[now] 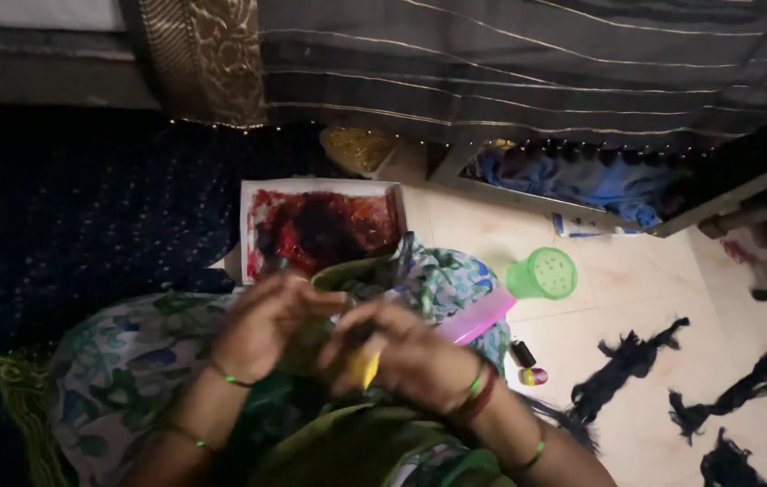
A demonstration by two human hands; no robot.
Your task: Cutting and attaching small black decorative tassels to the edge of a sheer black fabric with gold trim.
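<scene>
Left hand (262,329): was raised over the lap, fingers curled in a narrow grip; what was pinched couldn't really be made out, pretty blurry.
Right hand (410,356): was held just beside the left, grip closed on a small yellow piece (364,368).
Yellow piece: was kept low between both hands, above the floral cloth (442,280).
Box (320,225): was set on the floor just past the hands, filled with red and dark tufts.
Green cup (544,273): was lying tipped on the tiles, to the right.
Black hair bundles (627,361): were scattered further right, well apart.
</scene>
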